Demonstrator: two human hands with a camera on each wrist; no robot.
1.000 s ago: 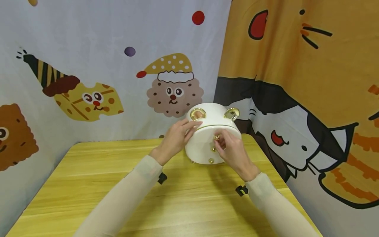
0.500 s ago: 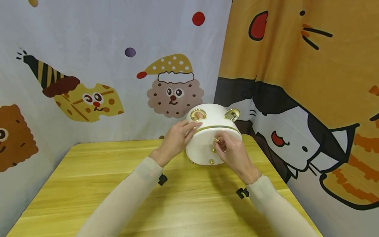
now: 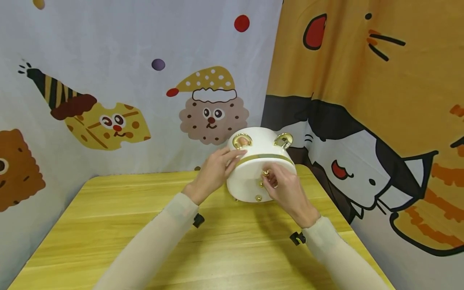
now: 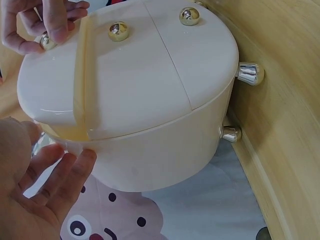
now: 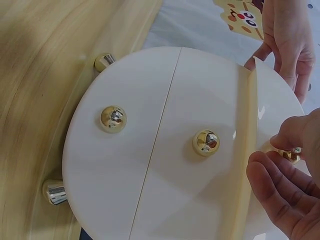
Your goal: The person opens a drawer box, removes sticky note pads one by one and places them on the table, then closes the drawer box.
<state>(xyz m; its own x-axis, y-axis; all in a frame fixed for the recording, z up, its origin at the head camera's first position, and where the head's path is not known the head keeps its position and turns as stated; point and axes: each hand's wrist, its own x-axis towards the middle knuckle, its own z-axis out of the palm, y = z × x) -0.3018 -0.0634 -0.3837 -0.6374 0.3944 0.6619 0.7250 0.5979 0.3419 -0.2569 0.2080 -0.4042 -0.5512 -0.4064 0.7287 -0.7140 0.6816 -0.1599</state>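
Note:
A white rounded drawer box (image 3: 242,183) with two gold ears stands at the back of the table. Thumb and fingers of my right hand (image 3: 288,186) pinch the gold knob (image 5: 291,155) of its top drawer (image 4: 52,82). That drawer juts out from the front, and a shaded cream band shows along its edge. My left hand (image 3: 214,171) rests its fingertips against the upper left side of the box, below the left ear (image 3: 242,140). Below the top drawer, the middle knob (image 5: 206,143) and bottom knob (image 5: 113,119) sit on drawer fronts that lie flush.
Short metallic feet (image 4: 250,73) hold the box off the wood-grain table (image 3: 145,225). Behind it hangs a pale curtain (image 3: 119,36) with cartoon snacks, and an orange cat-print curtain (image 3: 362,72) hangs at the right. Dark wrist mounts (image 3: 297,238) sit under the sleeves.
The top drawer has slid out toward me with my right hand on its knob, and the band above its front has widened. My left hand has stayed in place.

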